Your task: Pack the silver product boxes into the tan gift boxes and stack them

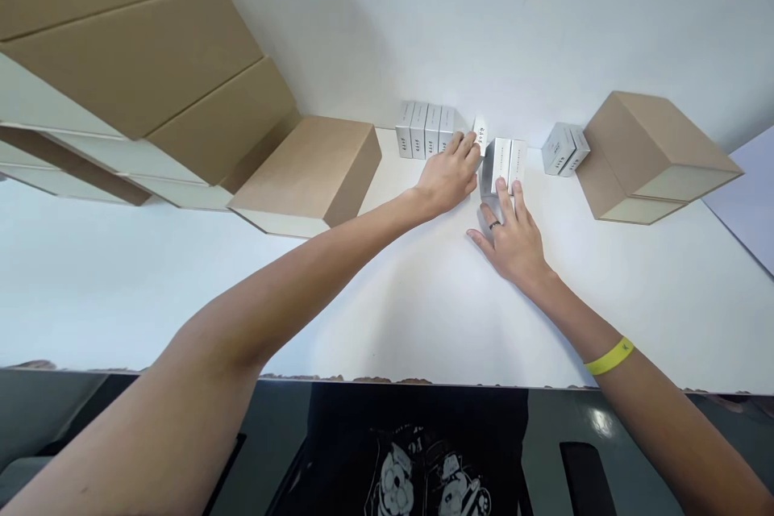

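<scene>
A row of several small white boxes (424, 129) stands upright against the back wall on the white table (387, 298). My left hand (451, 171) reaches to the right end of that row, its fingers curled round one small white box (480, 131). Just right of it a pair of small white boxes (504, 164) stands together. My right hand (513, 234) lies with fingers stretched out, its fingertips touching the front of that pair; a ring is on one finger and a yellow band on the wrist.
Two more small white boxes (564, 149) lean against a brown cardboard box (650, 157) at the right. Another brown cardboard box (311, 173) sits left of the row, with a tall stack of cardboard boxes (139, 64) beyond it.
</scene>
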### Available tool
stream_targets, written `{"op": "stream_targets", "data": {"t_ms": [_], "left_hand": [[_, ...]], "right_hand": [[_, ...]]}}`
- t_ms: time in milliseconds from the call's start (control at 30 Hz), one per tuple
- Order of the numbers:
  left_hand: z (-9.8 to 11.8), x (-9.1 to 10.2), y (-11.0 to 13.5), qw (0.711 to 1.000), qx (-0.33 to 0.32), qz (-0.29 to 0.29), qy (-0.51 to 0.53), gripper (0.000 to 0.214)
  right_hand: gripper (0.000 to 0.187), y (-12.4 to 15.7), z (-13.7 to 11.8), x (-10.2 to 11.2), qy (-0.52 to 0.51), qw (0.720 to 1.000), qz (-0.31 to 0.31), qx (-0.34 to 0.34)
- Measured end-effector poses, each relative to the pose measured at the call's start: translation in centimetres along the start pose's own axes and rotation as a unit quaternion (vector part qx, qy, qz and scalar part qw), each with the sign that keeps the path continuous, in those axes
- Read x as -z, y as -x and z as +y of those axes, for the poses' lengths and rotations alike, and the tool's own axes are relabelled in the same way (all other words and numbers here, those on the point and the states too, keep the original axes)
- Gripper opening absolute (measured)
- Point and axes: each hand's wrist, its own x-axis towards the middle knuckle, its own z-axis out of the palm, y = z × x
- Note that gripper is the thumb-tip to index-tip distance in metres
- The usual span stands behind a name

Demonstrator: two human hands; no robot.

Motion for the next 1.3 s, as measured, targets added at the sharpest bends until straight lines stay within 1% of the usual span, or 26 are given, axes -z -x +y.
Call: {"op": "stream_targets", "data": {"t_ms": [133, 233, 333, 433, 500, 567, 600, 633, 700, 733, 767, 833, 900, 1000, 1067, 1200, 1300], "left_hand": [[0.6, 0.2, 0.6, 1.0, 0.0, 0.006, -0.014, 0.048], [0.7, 0.0, 0.7, 1.0, -0.002, 0.009, -0.025, 0.047], [0.5, -0.3, 0.8, 0.999, -0.004, 0.011, -0.033, 0.048], [0.3, -0.6, 0.9, 0.999, -0.008, 0.014, -0.038, 0.048], [0.2, -0.6, 1.0, 0.999, -0.011, 0.015, -0.039, 0.048], [0.2, -0.6, 1.0, 0.999, -0.01, 0.015, -0.039, 0.047], [0.3, -0.5, 1.0, 0.999, -0.009, 0.015, -0.039, 0.046], [0.3, -0.5, 1.1, 0.999, -0.007, 0.014, -0.039, 0.046], [0.5, -0.4, 1.1, 0.999, -0.003, 0.013, -0.039, 0.045], [0.5, -0.3, 1.1, 0.999, -0.002, 0.012, -0.038, 0.044], [0.6, -0.3, 1.2, 0.999, -0.001, 0.01, -0.037, 0.044], [0.7, -0.3, 1.2, 0.999, 0.0, 0.007, -0.033, 0.045], [0.8, -0.3, 1.3, 1.0, 0.001, 0.005, -0.027, 0.046], [0.8, -0.5, 1.2, 1.0, 0.003, 0.007, -0.011, 0.045], [0.8, -0.7, 1.2, 1.0, 0.004, 0.009, 0.004, 0.045], [0.5, -1.1, 1.3, 0.999, 0.018, 0.016, 0.04, 0.052], [0.2, -1.4, 1.3, 0.994, 0.061, 0.03, 0.087, 0.065]], "right_hand": [[0.06, 0.5, -0.1, -0.1, -0.018, 1.0, -0.002, 0.003], [0.061, 1.0, 0.0, -0.3, -0.03, 0.999, -0.002, -0.014], [0.059, 1.6, 0.1, -0.3, -0.035, 0.999, 0.023, -0.011], [0.049, 2.3, 0.2, 0.1, -0.047, 0.998, 0.042, 0.015], [0.04, 2.3, 0.5, 0.6, -0.051, 0.997, 0.052, 0.011], [0.033, 1.7, 0.9, 0.9, -0.048, 0.996, 0.073, -0.009], [0.035, 1.2, 1.2, 0.9, -0.051, 0.994, 0.088, -0.031], [0.046, 0.5, 1.4, 0.8, -0.06, 0.991, 0.106, -0.059], [0.074, -1.4, 1.7, 0.3, -0.095, 0.978, 0.139, -0.12], [0.084, -2.5, 1.7, 0.0, -0.117, 0.971, 0.149, -0.146], [0.089, -3.6, 1.7, -0.4, -0.137, 0.965, 0.151, -0.166], [0.091, -5.6, 1.3, -1.0, -0.167, 0.957, 0.135, -0.193], [0.089, -7.2, 0.9, -1.2, -0.186, 0.951, 0.101, -0.224], [0.082, -8.5, 0.6, -0.9, -0.189, 0.941, 0.043, -0.277], [0.075, -8.9, 0.8, -0.5, -0.183, 0.938, 0.021, -0.294], [0.069, -9.4, 2.0, 0.3, -0.187, 0.937, 0.01, -0.295], [0.066, -10.2, 3.0, 0.1, -0.194, 0.935, 0.018, -0.297]]}}
